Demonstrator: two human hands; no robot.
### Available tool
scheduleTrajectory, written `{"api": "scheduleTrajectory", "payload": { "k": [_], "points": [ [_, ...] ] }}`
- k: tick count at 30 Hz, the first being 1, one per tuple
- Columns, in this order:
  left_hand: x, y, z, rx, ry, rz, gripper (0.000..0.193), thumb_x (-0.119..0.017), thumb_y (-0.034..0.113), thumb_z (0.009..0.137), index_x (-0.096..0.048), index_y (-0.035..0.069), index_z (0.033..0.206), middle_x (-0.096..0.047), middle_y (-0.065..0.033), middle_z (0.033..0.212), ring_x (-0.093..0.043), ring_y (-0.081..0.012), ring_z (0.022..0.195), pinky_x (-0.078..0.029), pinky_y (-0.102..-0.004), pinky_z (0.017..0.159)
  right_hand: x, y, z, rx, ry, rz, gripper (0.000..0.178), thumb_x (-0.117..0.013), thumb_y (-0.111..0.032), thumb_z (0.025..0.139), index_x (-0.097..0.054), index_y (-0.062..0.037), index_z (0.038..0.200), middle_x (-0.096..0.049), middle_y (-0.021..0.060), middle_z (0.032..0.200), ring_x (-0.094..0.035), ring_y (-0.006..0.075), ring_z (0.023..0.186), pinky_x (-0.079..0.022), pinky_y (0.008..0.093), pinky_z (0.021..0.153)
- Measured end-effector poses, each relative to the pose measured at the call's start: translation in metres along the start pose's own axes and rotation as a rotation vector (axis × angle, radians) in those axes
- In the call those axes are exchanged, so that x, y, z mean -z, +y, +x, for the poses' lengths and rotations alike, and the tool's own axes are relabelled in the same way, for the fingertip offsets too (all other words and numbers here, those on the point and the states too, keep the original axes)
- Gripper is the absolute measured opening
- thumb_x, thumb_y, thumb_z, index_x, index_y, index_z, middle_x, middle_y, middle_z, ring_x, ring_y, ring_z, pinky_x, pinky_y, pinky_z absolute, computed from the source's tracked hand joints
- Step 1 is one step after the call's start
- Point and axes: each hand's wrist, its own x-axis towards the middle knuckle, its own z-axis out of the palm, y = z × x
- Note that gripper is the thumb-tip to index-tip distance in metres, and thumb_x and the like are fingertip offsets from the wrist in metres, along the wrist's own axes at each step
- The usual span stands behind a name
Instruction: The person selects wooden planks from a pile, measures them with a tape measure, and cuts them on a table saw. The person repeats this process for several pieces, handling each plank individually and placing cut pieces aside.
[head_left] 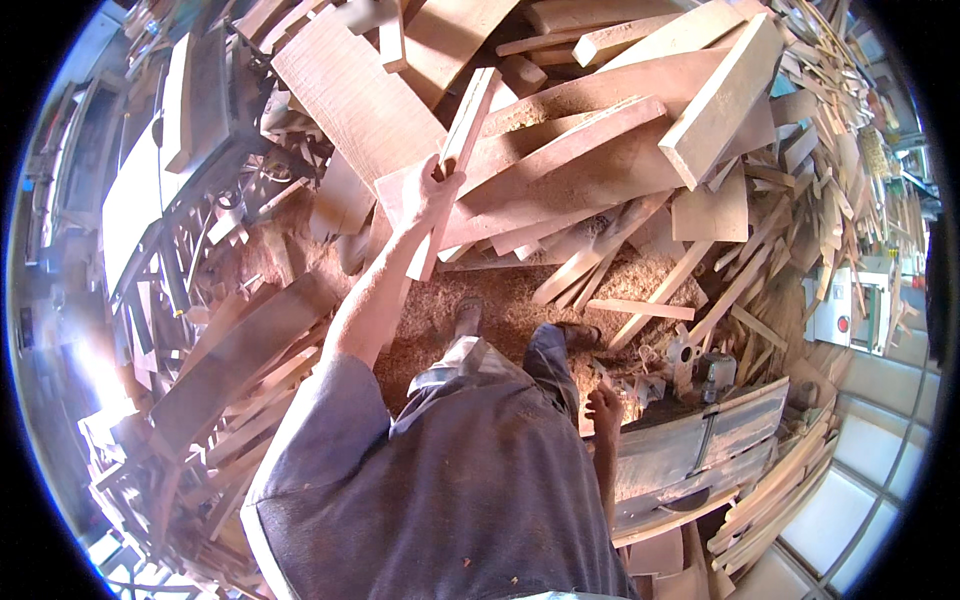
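My left arm reaches forward, and my left hand (436,188) is closed round a long, narrow wooden strip (468,122). The strip slants up and away beyond my fingers, and its near end shows below the hand. Beneath and beside it lie stacked boards, among them a wide plank (355,85) at the left and a thick, pale board (722,105) at the right. My right hand (604,407) hangs low at my right side, near a dusty machine part (683,350). Its fingers are loosely bent and apart, with nothing visible in them.
Sawdust and shavings (520,295) cover the floor round my feet. Loose offcuts (640,309) lie ahead to the right. A grey bench-like machine (655,450) stands close on my right. Dark planks (245,360) lean in a pile on my left. White tiles (870,440) show far right.
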Motion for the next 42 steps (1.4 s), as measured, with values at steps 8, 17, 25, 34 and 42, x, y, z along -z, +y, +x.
{"api": "scheduleTrajectory", "payload": {
  "k": [8, 17, 25, 34, 42],
  "points": [
    [-0.029, 0.054, 0.043, -0.422, -0.038, 0.262, 0.034, -0.08, 0.028, 0.074, -0.07, 0.007, 0.099, -0.072, -0.0118, 0.09, -0.068, -0.0314, 0.079, -0.055, -0.0422, 0.072, -0.001, 0.013, -0.016, -0.027, 0.049, -0.105, 0.049, -0.07, -0.022, 0.095, -0.06, 0.0013, 0.136, -0.07, 0.0056, 0.092, -0.064, 0.0133, 0.075, -0.051, 0.0279, 0.059],
    [-0.076, 0.081, 0.077, -0.564, -0.079, 0.363, 0.051, -0.078, 0.024, 0.08, -0.066, 0.005, 0.125, -0.07, -0.0178, 0.119, -0.065, -0.0395, 0.109, -0.051, -0.0459, 0.096, 0.011, 0.017, -0.033, -0.051, 0.104, -0.163, 0.051, -0.066, -0.021, 0.094, -0.058, 0.0052, 0.137, -0.071, 0.0114, 0.099, -0.067, 0.016, 0.078, -0.055, 0.0303, 0.062],
    [-0.078, 0.066, 0.074, -0.579, -0.102, 0.457, 0.057, -0.077, 0.027, 0.08, -0.061, 0.001, 0.129, -0.062, -0.02, 0.132, -0.06, -0.04, 0.119, -0.048, -0.0474, 0.102, 0.018, 0.082, -0.021, 0.029, 0.136, -0.144, 0.052, -0.069, -0.02, 0.093, -0.058, 0.005, 0.138, -0.071, 0.0131, 0.103, -0.068, 0.0176, 0.078, -0.056, 0.0311, 0.066],
    [-0.107, 0.11, -0.013, -0.676, -0.191, 0.589, 0.067, -0.079, 0.033, 0.084, -0.055, -0.001, 0.137, -0.06, -0.0203, 0.137, -0.056, -0.036, 0.126, -0.043, -0.0452, 0.109, -0.005, 0.031, 0.006, 0.218, 0.148, -0.307, 0.036, -0.066, -0.02, 0.093, -0.068, 0.0006, 0.122, -0.07, 0.0058, 0.082, -0.065, 0.0133, 0.073, -0.053, 0.0301, 0.06],
    [-0.102, 0.118, -0.005, -0.466, -0.431, 0.271, 0.052, -0.079, 0.03, 0.08, -0.06, -0.001, 0.117, -0.068, -0.018, 0.111, -0.065, -0.0317, 0.104, -0.051, -0.0386, 0.094, -0.017, -0.059, 0.002, 0.433, 0.148, -0.349, 0.039, -0.067, -0.02, 0.091, -0.068, 0.0027, 0.122, -0.073, 0.0181, 0.102, -0.071, 0.0246, 0.093, -0.055, 0.0344, 0.082]
  ]
}}
